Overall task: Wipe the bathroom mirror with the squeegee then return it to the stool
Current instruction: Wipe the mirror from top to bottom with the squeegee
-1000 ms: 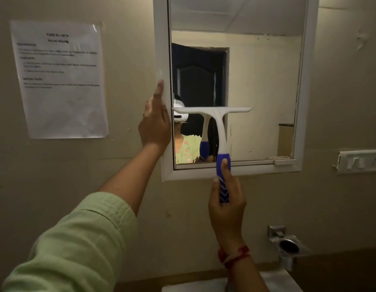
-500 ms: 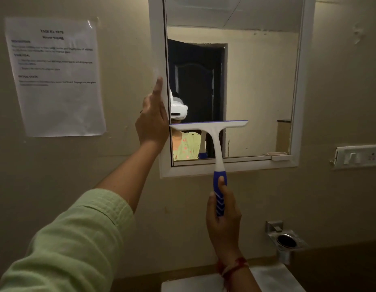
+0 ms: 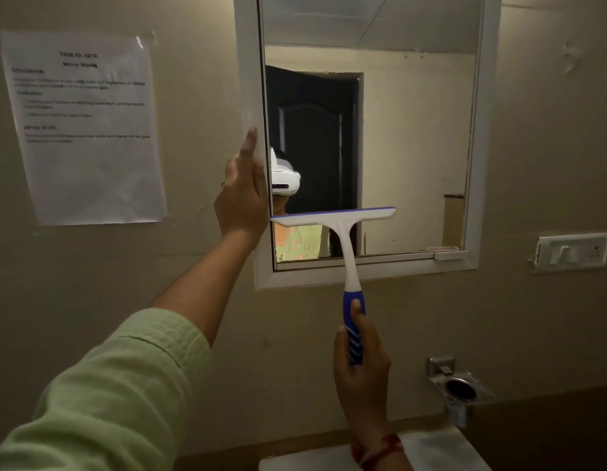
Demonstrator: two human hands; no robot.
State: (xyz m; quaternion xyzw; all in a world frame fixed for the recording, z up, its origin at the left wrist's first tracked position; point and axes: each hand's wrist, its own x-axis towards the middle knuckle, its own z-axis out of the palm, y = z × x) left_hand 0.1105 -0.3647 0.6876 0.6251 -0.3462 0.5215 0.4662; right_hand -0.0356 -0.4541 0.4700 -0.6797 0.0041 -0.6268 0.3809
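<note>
A white-framed mirror (image 3: pixel 414 147) hangs on the beige wall. My right hand (image 3: pixel 361 372) grips the blue handle of a white squeegee (image 3: pixel 339 220). Its blade lies level across the lower left part of the glass, a little above the bottom frame. My left hand (image 3: pixel 242 198) rests on the mirror's left frame with its fingers straight and pointing up. The stool is out of sight.
A printed paper sheet (image 3: pixel 84 127) is taped to the wall at left. A switch plate (image 3: pixel 572 253) sits right of the mirror, a metal holder (image 3: pixel 460 389) is mounted below it, and a white basin edge (image 3: pixel 431 453) shows at the bottom.
The squeegee has slid down the glass from mid height to near the bottom frame, my right hand dropping with it. My left hand has stayed on the left frame.
</note>
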